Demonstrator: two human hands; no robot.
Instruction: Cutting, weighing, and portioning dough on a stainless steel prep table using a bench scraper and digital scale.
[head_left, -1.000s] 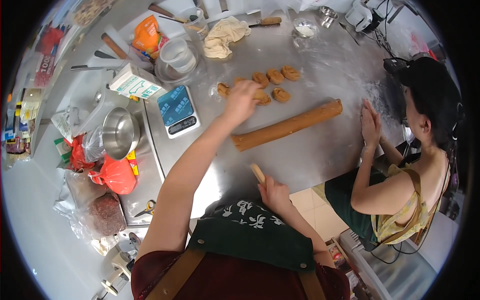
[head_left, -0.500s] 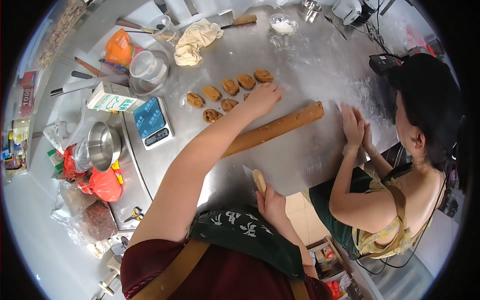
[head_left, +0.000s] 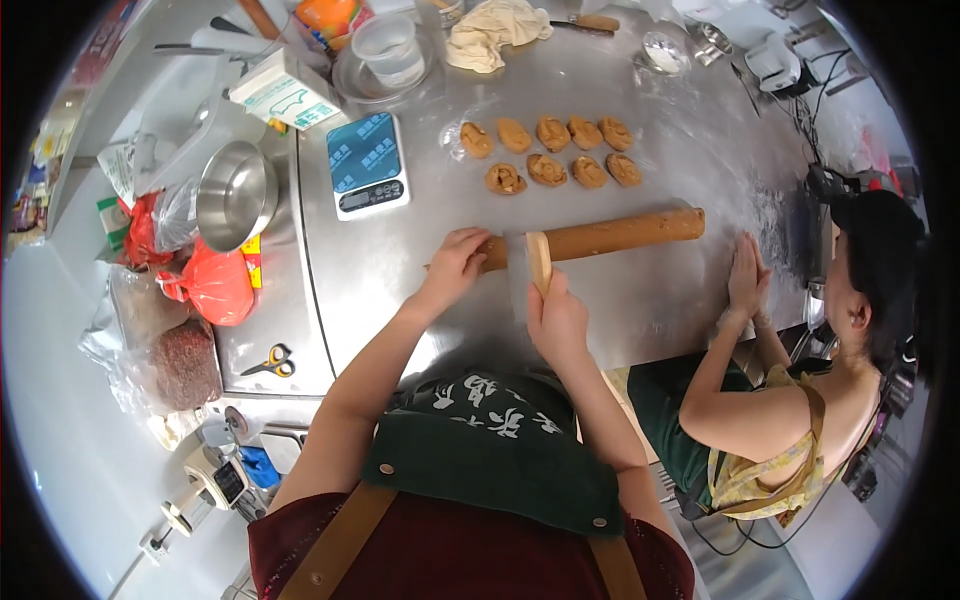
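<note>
A long brown dough log (head_left: 625, 235) lies across the metal worktable. My left hand (head_left: 455, 268) has its fingers curled over the log's left end. In my right hand (head_left: 560, 320) is a dough scraper (head_left: 540, 262), gripped by its pale wooden handle, its blade upright across the log just right of my left fingers. Whether the blade has cut through cannot be seen. Beyond the log, several cut dough pieces (head_left: 548, 170) sit in two rows, showing rough, folded surfaces.
A digital scale (head_left: 372, 200) stands left of the dough pieces, with a carton (head_left: 285, 92) and plastic tub (head_left: 388, 50) behind. A steel bowl (head_left: 237, 195), red bag (head_left: 215, 285) and scissors (head_left: 270, 362) are farther left. At right, a co-worker presses their palms (head_left: 748, 280) together.
My left hand has drawn back from the dough pieces to the log's left end. My right hand has brought the scraper up from the table's near edge onto the log. The view has shifted.
</note>
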